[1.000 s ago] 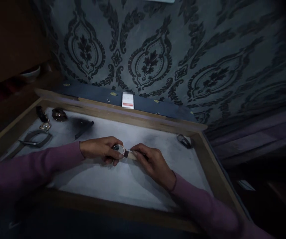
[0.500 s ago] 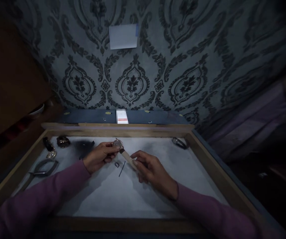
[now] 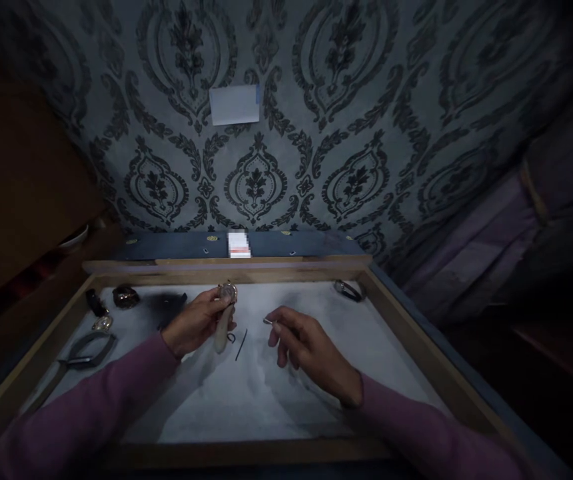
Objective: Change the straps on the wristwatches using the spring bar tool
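My left hand (image 3: 197, 320) grips a wristwatch (image 3: 227, 292) by its round case, which has a gold-toned rim. A pale strap (image 3: 223, 330) hangs down from the case towards the white sheet. To the right of it, my right hand (image 3: 299, 337) is apart from the watch, thumb and forefinger pinched on a small shiny metal piece (image 3: 268, 321), too small to name. Between the hands, a thin dark stick-like piece (image 3: 241, 345) and a small dark loop (image 3: 231, 338) lie on the white sheet (image 3: 226, 407).
A wooden-rimmed tray (image 3: 246, 272) surrounds the sheet. On its left lie a black-strapped watch (image 3: 100, 321), a dark brown watch (image 3: 125, 296) and a grey strap (image 3: 89, 350). Another dark watch (image 3: 349, 290) sits at the back right. A blurred white-and-red item (image 3: 238, 245) stands behind the rim.
My right hand has let go of the strap and now pinches a small shiny piece. The strap has swung from pointing right to hanging down. The camera view has shifted slightly.
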`<move>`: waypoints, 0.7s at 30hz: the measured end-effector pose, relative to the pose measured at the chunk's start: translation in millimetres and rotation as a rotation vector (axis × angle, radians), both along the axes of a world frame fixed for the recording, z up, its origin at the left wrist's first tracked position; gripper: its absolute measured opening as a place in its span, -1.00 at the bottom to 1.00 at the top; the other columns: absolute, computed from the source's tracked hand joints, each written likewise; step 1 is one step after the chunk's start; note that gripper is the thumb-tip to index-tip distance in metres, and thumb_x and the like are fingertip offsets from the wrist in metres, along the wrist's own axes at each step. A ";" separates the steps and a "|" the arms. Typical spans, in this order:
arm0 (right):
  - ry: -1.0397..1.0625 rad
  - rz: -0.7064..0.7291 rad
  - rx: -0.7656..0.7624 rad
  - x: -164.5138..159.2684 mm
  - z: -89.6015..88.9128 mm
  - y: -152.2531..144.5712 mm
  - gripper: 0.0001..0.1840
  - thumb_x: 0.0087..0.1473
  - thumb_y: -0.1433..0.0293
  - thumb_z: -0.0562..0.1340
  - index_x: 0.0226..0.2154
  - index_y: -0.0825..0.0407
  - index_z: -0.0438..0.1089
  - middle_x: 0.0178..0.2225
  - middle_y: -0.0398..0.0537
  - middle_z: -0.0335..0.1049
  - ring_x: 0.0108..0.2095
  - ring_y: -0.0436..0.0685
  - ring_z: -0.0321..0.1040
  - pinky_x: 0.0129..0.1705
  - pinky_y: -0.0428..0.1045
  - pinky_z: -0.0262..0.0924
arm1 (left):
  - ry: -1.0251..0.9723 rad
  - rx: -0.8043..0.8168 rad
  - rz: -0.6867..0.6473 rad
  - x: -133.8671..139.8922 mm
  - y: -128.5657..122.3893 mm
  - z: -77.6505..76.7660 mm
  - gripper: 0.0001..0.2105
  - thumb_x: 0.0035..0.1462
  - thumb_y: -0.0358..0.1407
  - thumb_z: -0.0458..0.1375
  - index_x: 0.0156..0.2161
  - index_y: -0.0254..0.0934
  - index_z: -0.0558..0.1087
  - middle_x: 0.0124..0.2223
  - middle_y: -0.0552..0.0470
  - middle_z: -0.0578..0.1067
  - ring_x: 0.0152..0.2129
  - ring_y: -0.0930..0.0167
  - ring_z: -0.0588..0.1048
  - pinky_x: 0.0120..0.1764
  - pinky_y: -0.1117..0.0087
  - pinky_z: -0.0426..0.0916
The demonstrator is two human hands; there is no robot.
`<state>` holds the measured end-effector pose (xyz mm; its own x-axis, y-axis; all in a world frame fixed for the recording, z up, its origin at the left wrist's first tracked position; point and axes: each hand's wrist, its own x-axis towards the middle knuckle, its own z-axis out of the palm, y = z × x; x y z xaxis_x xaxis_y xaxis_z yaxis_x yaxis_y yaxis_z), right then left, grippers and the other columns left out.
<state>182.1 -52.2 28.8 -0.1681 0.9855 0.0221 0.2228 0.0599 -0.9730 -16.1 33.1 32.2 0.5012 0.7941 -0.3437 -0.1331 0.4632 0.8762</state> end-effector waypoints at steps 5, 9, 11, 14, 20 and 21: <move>0.119 -0.058 -0.004 -0.7 -3.0 8.1 -0.66 0.14 0.10 0.19 -0.28 0.05 0.27 -0.51 -0.25 0.22 -0.61 -0.09 0.13 -0.60 -0.15 0.01 | 0.118 0.215 -0.320 1.9 -8.5 5.1 -0.69 -0.07 -0.17 0.34 -0.32 -0.34 0.39 -0.45 0.15 0.31 -0.54 0.54 0.26 -0.45 0.52 0.21; 0.112 -0.026 0.008 -8.5 -8.4 14.4 -0.58 -0.01 0.06 0.33 -0.32 0.05 0.29 -0.51 -0.24 0.23 -0.49 -0.03 0.18 -0.46 -0.12 0.09 | 0.236 0.349 -0.559 3.9 -17.1 4.4 -0.75 -0.01 -0.18 0.28 -0.36 -0.34 0.40 -0.47 0.14 0.33 -0.52 0.51 0.25 -0.45 0.50 0.13; 0.112 0.043 -0.026 -10.8 -11.0 16.1 -0.58 -0.02 0.06 0.34 -0.36 0.05 0.29 -0.51 -0.23 0.26 -0.48 -0.02 0.20 -0.43 -0.10 0.12 | 0.241 0.351 -0.590 4.3 -18.9 2.3 -0.77 -0.01 -0.20 0.26 -0.36 -0.34 0.40 -0.44 0.11 0.37 -0.50 0.50 0.27 -0.43 0.48 0.13; 0.050 0.077 -0.004 -10.4 -13.9 18.4 -0.61 0.05 0.07 0.28 -0.48 0.06 0.29 -0.51 -0.17 0.29 -0.45 0.01 0.22 -0.40 -0.08 0.14 | 0.214 0.342 -0.537 3.3 -17.4 -0.4 -0.76 -0.01 -0.20 0.27 -0.35 -0.34 0.39 -0.41 0.07 0.42 -0.47 0.48 0.32 -0.39 0.47 0.16; -0.039 -0.052 0.134 -4.0 -18.9 22.9 -0.65 0.17 0.16 0.16 -0.50 0.05 0.26 -0.53 -0.17 0.26 -0.48 0.01 0.21 -0.41 -0.07 0.11 | 0.187 0.199 -0.535 0.2 -16.2 -1.6 -0.66 0.03 -0.07 0.22 -0.26 -0.34 0.36 -0.42 0.00 0.47 -0.55 0.46 0.40 -0.49 0.47 0.19; -0.053 -0.059 0.155 -3.7 -19.9 22.9 -0.66 0.19 0.17 0.14 -0.49 0.05 0.26 -0.52 -0.16 0.28 -0.47 0.01 0.22 -0.40 -0.07 0.13 | 0.199 0.195 -0.545 0.3 -17.3 -2.1 -0.66 0.05 -0.06 0.20 -0.27 -0.34 0.36 -0.44 0.02 0.45 -0.59 0.49 0.38 -0.54 0.49 0.16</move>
<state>178.5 -29.3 8.9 -0.1147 0.9793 0.1668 0.2810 0.1931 -0.9401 -15.8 15.8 30.2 0.7940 0.4993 -0.3466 0.2527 0.2475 0.9354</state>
